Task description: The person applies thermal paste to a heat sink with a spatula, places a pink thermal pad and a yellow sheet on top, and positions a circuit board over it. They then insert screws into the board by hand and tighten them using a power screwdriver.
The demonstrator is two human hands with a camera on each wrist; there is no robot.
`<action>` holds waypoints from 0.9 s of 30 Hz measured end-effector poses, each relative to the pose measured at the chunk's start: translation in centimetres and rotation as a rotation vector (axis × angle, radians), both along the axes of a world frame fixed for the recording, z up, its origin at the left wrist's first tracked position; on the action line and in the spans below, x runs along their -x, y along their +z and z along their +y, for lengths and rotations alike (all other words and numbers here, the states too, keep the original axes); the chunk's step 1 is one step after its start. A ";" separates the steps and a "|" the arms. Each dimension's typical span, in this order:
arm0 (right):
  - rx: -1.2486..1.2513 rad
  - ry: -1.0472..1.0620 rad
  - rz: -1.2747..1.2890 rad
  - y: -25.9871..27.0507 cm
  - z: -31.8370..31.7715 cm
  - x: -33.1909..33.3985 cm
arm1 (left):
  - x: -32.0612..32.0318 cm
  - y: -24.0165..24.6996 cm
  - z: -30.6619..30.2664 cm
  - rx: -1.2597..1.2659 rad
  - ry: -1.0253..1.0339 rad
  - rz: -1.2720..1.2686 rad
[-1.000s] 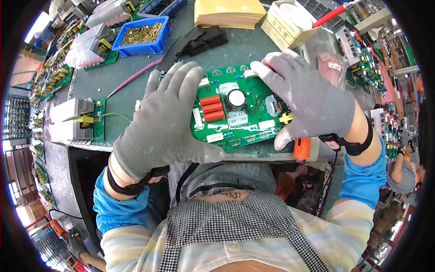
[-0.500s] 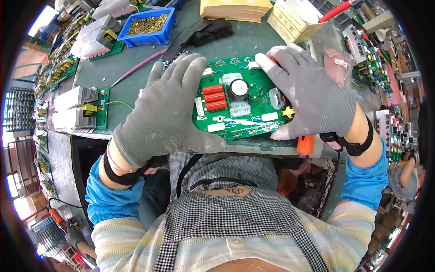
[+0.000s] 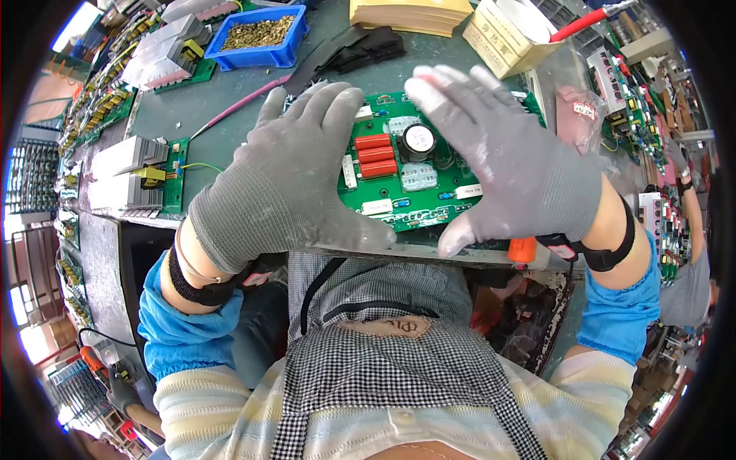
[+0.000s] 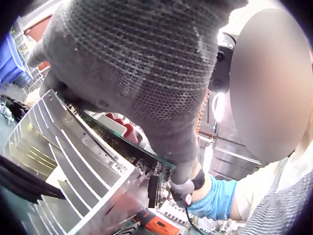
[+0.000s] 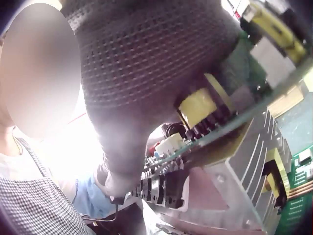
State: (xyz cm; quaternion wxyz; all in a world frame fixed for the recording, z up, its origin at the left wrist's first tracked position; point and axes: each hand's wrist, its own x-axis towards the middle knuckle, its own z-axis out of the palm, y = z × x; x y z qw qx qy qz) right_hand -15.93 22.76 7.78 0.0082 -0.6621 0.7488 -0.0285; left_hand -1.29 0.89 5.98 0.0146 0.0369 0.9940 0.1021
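Note:
A green circuit board (image 3: pixel 448 180) lies in front of me on the bench in the head view. It carries three red cylindrical components (image 3: pixel 376 155) and a round black part with a white top (image 3: pixel 418 140). My gloved left hand (image 3: pixel 287 180) is at the board's left edge, fingers extended and thumb spread along the near edge. Over the right part of the board reaches my gloved right hand (image 3: pixel 502 165), fingers straight and thumb apart, hiding that part. Both wrist views show metal heat sink fins (image 4: pixel 73 171) beneath the board, with yellow-wrapped components (image 5: pixel 198 107) near the right hand.
An orange handle (image 3: pixel 522 250) lies by the bench's near edge. Ahead stand a blue tray (image 3: pixel 299 47) of small brass-coloured parts, a paper stack (image 3: pixel 410 17) and a cardboard box (image 3: pixel 506 38). A pink stick (image 3: pixel 241 106) and another heat-sink board (image 3: pixel 126 180) lie left.
My right hand has moved left from the board's right edge over its surface, covering more of it. The left hand stays at the left edge. The head view has shifted slightly.

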 end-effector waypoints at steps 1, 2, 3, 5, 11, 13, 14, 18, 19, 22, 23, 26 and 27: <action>-0.031 -0.004 0.003 -0.1 -0.3 -0.3 | 0.0 0.0 -0.1 0.002 -0.004 0.001; -0.064 -0.007 0.007 -0.3 -0.5 -0.4 | -0.1 -0.2 -0.2 -0.010 -0.014 0.032; -0.032 0.004 0.007 -0.6 -0.3 -0.4 | -0.3 -0.4 -0.3 -0.024 -0.021 0.062; -0.038 0.007 0.007 -0.5 -0.5 -0.4 | -1.1 -0.6 -0.7 -0.122 -0.002 0.106; -0.029 0.035 -0.018 -0.3 -0.5 0.0 | -3.6 -3.6 -2.4 -0.473 0.013 0.175; -0.025 0.047 -0.008 -0.3 -0.5 0.0 | -3.4 -4.3 -2.2 -0.550 0.038 0.227; -0.028 0.047 0.004 -0.3 -0.5 -0.2 | -3.4 -4.6 -2.3 -0.554 0.038 0.237; -0.055 0.045 0.035 -0.1 -0.4 -0.3 | -3.6 -4.8 -2.5 -0.553 0.038 0.240; -0.064 0.042 0.040 -0.1 -0.6 -0.3 | -3.6 -4.7 -2.5 -0.547 0.038 0.234; -0.111 0.011 0.102 -0.3 -0.6 -0.9 | -3.8 -5.0 -2.5 -0.552 0.026 0.264; -0.138 -0.009 0.155 -0.4 -0.6 -1.4 | -3.8 -4.9 -2.5 -0.539 0.033 0.258; -0.180 -0.011 0.197 -0.2 -0.8 -1.4 | -4.0 -4.8 -2.4 -0.540 0.052 0.242; -0.188 -0.004 0.193 -0.1 -0.8 -1.2 | -4.0 -4.8 -2.4 -0.565 0.056 0.240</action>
